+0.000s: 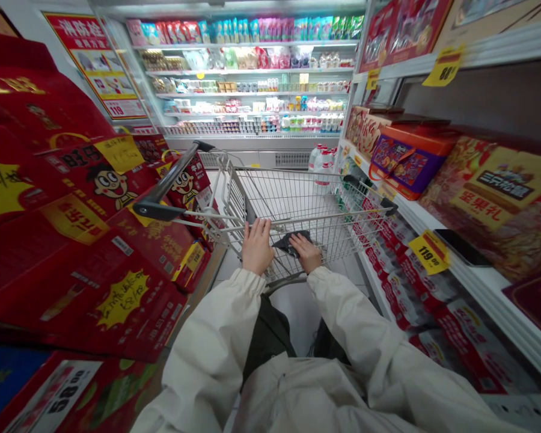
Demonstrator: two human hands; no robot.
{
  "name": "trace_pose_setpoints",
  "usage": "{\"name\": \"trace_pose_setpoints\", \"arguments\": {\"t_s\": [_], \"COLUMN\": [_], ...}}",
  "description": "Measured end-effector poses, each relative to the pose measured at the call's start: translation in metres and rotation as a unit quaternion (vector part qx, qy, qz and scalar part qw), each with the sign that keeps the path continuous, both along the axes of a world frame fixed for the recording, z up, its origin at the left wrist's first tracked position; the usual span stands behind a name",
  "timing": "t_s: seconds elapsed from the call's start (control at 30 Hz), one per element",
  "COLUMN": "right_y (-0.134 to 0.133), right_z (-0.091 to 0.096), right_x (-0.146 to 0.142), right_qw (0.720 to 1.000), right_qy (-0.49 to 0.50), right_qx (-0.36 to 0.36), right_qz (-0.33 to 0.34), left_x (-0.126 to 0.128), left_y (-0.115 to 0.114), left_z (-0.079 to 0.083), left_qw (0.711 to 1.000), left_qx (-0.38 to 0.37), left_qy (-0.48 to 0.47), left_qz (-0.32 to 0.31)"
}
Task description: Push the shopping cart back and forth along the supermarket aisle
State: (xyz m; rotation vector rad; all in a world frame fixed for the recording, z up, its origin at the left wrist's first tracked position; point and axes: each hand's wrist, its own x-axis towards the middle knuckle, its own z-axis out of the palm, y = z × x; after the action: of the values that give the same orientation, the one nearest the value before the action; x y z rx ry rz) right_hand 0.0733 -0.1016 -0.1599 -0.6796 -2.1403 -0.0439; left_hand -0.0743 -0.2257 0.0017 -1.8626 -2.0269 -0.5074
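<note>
Two hands rest on the back of a shopping cart (293, 204), with white sleeves (216, 337) running up to them. The left hand (258, 245) curls over the wire, fingers together. The right hand (305, 251) lies nearly flat on a dark item (288, 242), and whether it grips cannot be told. The cart stands in a narrow aisle between stacked red gift boxes (76, 240) on the left and a white shelf (491, 288) of boxed goods on the right, which bears a yellow price tag (429, 251). Bottled water (322, 168) stands beyond the cart, and a lit chiller (247, 78) of packaged goods fills the far end.
</note>
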Motion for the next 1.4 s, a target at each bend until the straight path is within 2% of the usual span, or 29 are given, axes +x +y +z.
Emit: {"name": "trace_pose_setpoints", "arguments": {"t_s": [0.17,0.27,0.37,0.53,0.6,0.67,0.83,0.9,1.0,1.1,1.2,1.27,1.4], "right_y": [0.001,0.001,-0.002,-0.008,-0.009,-0.008,-0.007,-0.008,-0.011,-0.015,-0.018,-0.018,-0.017], "right_z": [-0.033,-0.043,-0.035,0.006,0.014,0.012,-0.021,-0.028,-0.017,0.012,0.032,0.030,-0.001], "right_x": [-0.002,0.006,0.012,0.000,-0.008,-0.012,0.003,0.011,0.018,0.012,-0.001,-0.009,-0.012], "right_qw": [0.999,0.998,0.996,0.999,0.999,1.000,0.997,0.994,0.996,0.998,0.998,0.998,0.999], "right_qy": [-0.016,-0.043,-0.066,-0.032,-0.029,-0.026,-0.068,-0.092,-0.079,-0.043,-0.029,-0.025,-0.042], "right_qx": [-0.032,-0.049,-0.063,0.007,0.014,0.010,-0.040,-0.065,-0.042,0.015,0.040,0.041,0.007], "right_qz": [-0.018,-0.005,0.007,0.020,0.019,0.013,0.008,0.011,0.019,0.034,0.037,0.030,0.015], "left_x": [-0.004,-0.005,-0.005,-0.003,0.001,0.005,0.010,0.009,0.005,0.002,0.004,0.007,0.007], "left_y": [0.001,0.003,0.005,0.007,0.007,0.008,0.009,0.007,-0.002,-0.013,-0.019,-0.019,-0.014], "left_z": [0.001,0.001,0.000,-0.003,-0.004,-0.004,-0.005,-0.004,-0.002,-0.002,-0.004,-0.007,-0.009], "left_qw": [1.000,1.000,1.000,1.000,1.000,1.000,0.999,0.999,0.999,0.999,0.999,0.999,0.999], "left_qx": [-0.012,-0.014,-0.013,-0.003,-0.003,-0.008,-0.023,-0.023,0.001,0.039,0.029,0.016,0.011], "left_qy": [0.006,0.009,0.012,0.011,0.011,0.014,0.024,0.021,0.011,-0.003,0.001,0.003,0.004], "left_qz": [-0.011,-0.011,-0.014,-0.021,-0.016,-0.010,-0.012,-0.031,-0.050,0.001,0.026,0.033,0.042]}}
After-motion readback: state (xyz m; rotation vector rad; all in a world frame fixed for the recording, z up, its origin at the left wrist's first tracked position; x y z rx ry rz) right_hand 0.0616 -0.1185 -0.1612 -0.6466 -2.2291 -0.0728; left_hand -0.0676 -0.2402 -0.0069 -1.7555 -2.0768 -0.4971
